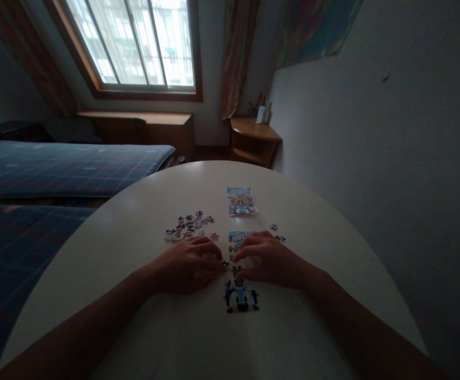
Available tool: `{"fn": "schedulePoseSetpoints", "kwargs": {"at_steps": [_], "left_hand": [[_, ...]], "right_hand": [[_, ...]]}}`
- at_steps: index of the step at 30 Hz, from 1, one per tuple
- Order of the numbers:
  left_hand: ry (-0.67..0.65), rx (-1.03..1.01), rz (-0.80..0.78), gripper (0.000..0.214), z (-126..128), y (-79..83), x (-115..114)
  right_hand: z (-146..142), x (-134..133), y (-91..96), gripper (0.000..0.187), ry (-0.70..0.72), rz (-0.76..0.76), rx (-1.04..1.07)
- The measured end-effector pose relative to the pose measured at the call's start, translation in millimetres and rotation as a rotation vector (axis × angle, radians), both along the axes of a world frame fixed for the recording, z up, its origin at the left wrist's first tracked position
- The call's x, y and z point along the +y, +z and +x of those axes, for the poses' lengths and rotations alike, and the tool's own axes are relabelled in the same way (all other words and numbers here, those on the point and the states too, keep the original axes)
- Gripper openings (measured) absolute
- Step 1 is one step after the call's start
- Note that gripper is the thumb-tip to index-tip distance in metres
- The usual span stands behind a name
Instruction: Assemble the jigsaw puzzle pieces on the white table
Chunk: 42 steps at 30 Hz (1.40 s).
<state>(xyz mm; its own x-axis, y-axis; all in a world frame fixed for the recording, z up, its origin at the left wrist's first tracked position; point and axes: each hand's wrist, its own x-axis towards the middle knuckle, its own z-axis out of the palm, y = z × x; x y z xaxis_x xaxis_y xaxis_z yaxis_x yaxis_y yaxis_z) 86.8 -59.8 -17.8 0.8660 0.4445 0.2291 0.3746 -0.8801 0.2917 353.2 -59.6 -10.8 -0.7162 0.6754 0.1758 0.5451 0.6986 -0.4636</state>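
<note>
A partly joined jigsaw puzzle (241, 300) lies on the round white table, with a blue cartoon dog face at its near end and a lettered strip at its far end. My left hand (192, 264) comes in from the left, its thumb and finger closed on a small dark puzzle piece (225, 265) at the puzzle's left edge. Across from it, my right hand (267, 258) has bent fingers and thumb gripping the middle of the puzzle, hiding part of it. Loose puzzle pieces (190, 226) are heaped beyond my left hand.
A colourful printed sheet or packet (241, 201) lies farther back on the table (166, 327). A few more pieces (273, 227) sit beyond my right hand. Left of the table is a bed with a plaid cover (55, 169); a wall (392, 158) runs along the right.
</note>
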Motion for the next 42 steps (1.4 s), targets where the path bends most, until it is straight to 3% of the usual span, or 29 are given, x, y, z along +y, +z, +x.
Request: {"fn": "schedulePoseSetpoints", "kwargs": {"at_steps": [13,19,23,26,30,38,42], "left_hand": [[-0.07,-0.015,0.022,0.025,6.5,-3.1,-1.2],[-0.058,-0.018,0.006,0.027,9.7,-4.9,-4.4],[0.01,-0.087,0.025,0.021,5.5,-8.7,-0.3],[0.047,-0.072,0.065,0.036,4.9,-12.5,2.3],[0.001,0.076,0.063,0.058,10.7,-12.8,1.3],[0.031,0.112,0.121,0.051,2.7,-3.2,0.7],[0.052,0.09,0.165,0.036,-7.3,-0.4,4.7]], "right_hand": [[4.0,2.3,-0.5,0.021,0.039,-0.085,-0.045],[8.8,0.1,6.8,0.019,0.05,-0.117,-0.057],[9.0,0.1,7.7,0.017,0.008,-0.062,-0.05],[9.7,2.9,4.8,0.013,-0.046,0.038,-0.035],[13.1,7.7,-0.9,0.014,-0.091,0.114,-0.028],[14.1,10.2,-5.9,0.015,-0.038,0.088,-0.025],[13.3,9.8,-6.1,0.014,-0.038,0.076,-0.018]]}}
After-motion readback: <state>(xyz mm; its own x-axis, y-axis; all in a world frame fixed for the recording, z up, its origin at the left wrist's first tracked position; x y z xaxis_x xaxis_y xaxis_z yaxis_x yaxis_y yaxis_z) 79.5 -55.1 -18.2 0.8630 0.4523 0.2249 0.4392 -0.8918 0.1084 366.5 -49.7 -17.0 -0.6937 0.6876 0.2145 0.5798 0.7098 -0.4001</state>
